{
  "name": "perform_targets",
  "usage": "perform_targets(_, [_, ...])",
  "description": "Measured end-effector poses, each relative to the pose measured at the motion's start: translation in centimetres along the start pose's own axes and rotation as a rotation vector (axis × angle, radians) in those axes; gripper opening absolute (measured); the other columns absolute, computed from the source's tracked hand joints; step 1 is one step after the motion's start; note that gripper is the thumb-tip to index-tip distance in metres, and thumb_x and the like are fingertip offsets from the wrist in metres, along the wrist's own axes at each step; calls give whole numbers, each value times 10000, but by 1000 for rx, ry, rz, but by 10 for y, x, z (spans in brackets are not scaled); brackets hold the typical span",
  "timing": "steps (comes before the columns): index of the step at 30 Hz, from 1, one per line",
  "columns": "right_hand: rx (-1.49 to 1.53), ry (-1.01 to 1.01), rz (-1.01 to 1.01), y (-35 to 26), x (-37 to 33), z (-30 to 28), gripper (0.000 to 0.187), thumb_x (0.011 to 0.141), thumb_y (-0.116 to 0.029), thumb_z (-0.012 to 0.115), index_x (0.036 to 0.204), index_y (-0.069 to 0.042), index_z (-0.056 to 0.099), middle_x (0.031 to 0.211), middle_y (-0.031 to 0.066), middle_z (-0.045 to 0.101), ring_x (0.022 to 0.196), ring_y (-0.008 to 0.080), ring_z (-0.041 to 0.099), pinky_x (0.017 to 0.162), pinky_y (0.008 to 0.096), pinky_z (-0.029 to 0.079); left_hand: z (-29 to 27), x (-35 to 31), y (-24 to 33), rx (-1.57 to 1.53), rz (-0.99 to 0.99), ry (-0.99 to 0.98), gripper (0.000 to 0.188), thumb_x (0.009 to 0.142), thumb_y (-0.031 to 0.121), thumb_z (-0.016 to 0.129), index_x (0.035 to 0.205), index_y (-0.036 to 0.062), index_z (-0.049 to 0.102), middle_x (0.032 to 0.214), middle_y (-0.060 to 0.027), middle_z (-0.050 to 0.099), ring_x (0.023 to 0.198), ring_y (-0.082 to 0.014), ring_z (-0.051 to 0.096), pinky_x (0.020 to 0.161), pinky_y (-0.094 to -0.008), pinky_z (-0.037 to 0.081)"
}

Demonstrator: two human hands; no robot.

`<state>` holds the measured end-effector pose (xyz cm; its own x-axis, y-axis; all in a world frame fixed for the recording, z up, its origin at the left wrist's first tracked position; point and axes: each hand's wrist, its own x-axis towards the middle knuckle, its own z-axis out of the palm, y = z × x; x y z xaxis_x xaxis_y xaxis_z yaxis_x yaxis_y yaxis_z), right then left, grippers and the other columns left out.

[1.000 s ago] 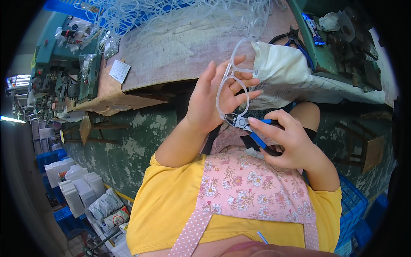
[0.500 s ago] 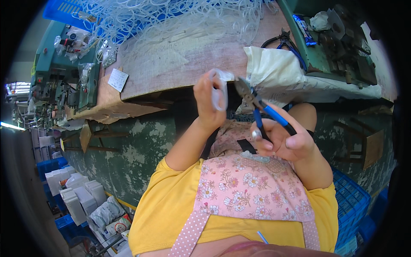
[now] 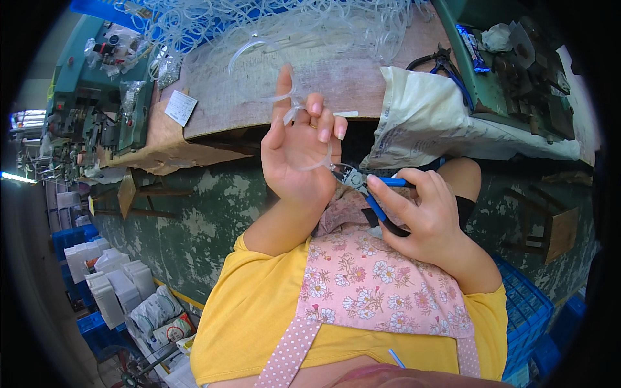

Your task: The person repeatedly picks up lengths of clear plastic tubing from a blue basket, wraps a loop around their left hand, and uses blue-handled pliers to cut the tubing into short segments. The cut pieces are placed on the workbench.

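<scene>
My left hand is turned palm up over the table's front edge, its index finger stretched out and the other fingers curled. A thin translucent plastic loop runs across its palm and between its fingers. In my right hand are blue-handled cutting pliers, the handles spread apart. Their jaws are at the loop's lower end, beside the left palm; whether they touch it I cannot tell. Just beyond the left fingertips, a curved piece of clear tubing shows over the tabletop.
A heap of clear plastic loops covers the table's far side. On the right lie a white sack, more pliers and a green machine. Another machine stands left. A blue crate is at lower right.
My left hand has turned palm up and its index finger has straightened. My right hand has brought the pliers down and left, from pointing up to beside the left palm.
</scene>
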<state>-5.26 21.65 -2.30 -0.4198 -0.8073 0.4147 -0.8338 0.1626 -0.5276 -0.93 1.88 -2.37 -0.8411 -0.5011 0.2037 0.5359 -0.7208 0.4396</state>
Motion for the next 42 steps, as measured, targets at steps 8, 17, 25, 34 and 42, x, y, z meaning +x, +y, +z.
perform_targets(8, [14, -23, 16, -2, 0, 0, 763, 584, -98, 756, 1318, -221, 589, 1031, 122, 492, 812, 297, 512, 706, 391, 450, 1, -2, -1, 26, 72, -16, 666, 922, 315, 434, 1524, 127, 216, 1002, -92, 458, 735, -162, 459, 776, -356, 441])
perform_targets(17, [7, -25, 3, 0, 2, -2, 787, 575, -88, 771, 1327, -218, 579, 1048, 128, 488, 843, 303, 509, 736, 396, 450, 9, -4, -2, 95, 119, 29, 618, 924, 315, 468, 1486, 115, 308, 973, -84, 457, 707, -149, 424, 734, -314, 406])
perform_targets(25, [-20, -31, -28, -3, 6, -7, 763, 582, -92, 777, 1312, -208, 590, 1057, 124, 490, 843, 297, 509, 722, 393, 437, 6, -3, 1, 40, 117, -71, 701, 899, 349, 453, 1526, 146, 215, 1009, -93, 474, 732, -156, 469, 769, -364, 444])
perform_targets(34, [21, -73, -48, 5, 5, -9, 716, 617, -98, 767, 1303, -227, 606, 983, 117, 508, 834, 279, 532, 711, 379, 453, 10, -7, 2, 14, 24, -23, 656, 913, 322, 443, 1508, 114, 260, 991, -93, 467, 719, -151, 449, 747, -343, 428])
perform_targets(42, [-152, -56, -228, 21, 9, -21, 630, 672, -125, 729, 1282, -240, 628, 951, 101, 514, 813, 251, 542, 692, 343, 473, 22, -1, 12, -9, -399, 37, 633, 925, 287, 459, 1480, 30, 296, 991, -116, 475, 732, -159, 449, 757, -329, 411])
